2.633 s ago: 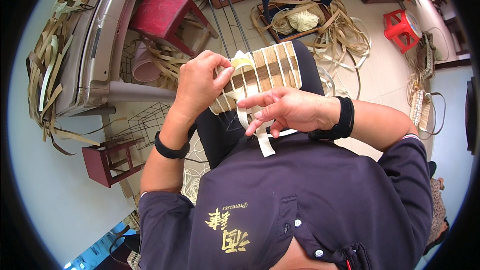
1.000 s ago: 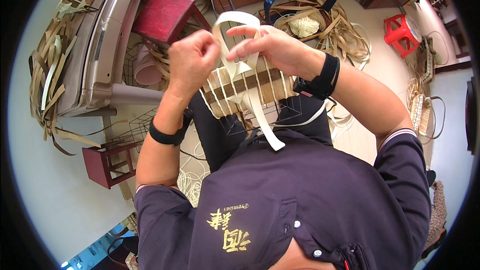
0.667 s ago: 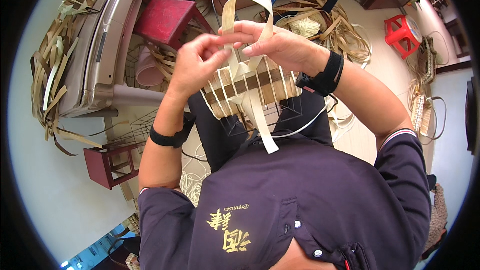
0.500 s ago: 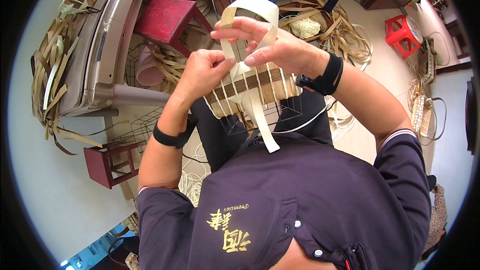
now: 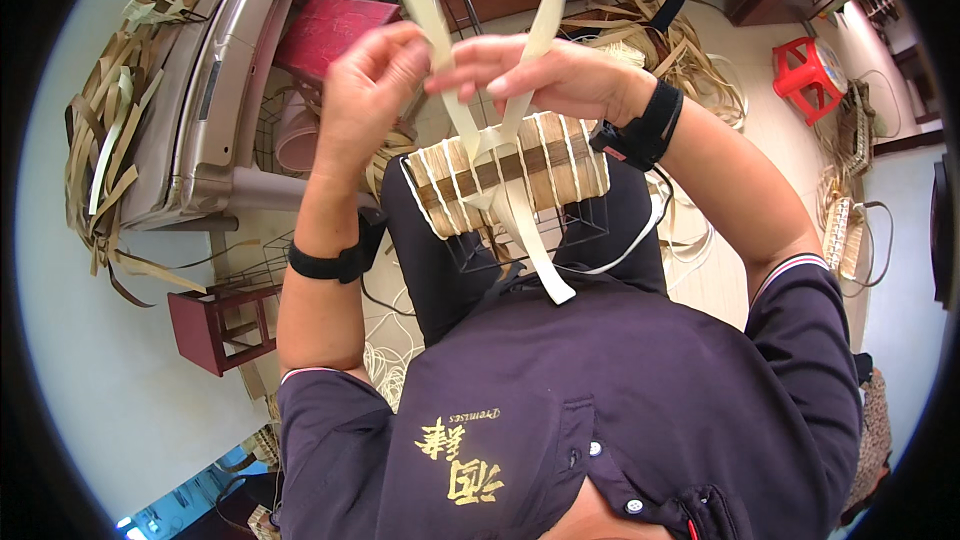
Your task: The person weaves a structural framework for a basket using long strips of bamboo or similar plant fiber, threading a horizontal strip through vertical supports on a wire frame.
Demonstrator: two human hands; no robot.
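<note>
On my lap a small black wire frame (image 5: 470,263) carries a tan and brown woven panel (image 5: 440,185) bound with white cord. A flat cream strip (image 5: 535,250) crosses its middle, one end hanging toward me. From the panel two lengths of strip rise in a tall loop past the upper picture edge. My right hand (image 5: 575,80) has its fingers stretched leftward, the right length lying between thumb and fingers. Beside the left length is my left hand (image 5: 370,80), fingers curled closed and slightly blurred; what they hold is hidden.
A red wooden stool (image 5: 335,30) stands ahead on the left, beside a pinkish bucket (image 5: 298,130). Loose tan strips (image 5: 700,65) heap on the floor ahead right. A red plastic stool (image 5: 808,80) stands far right, a dark red wooden stool (image 5: 205,335) at the left.
The strip's loop has grown taller, its top now out of the picture. My left hand has lifted up and left from the panel; my right hand has shifted slightly.
</note>
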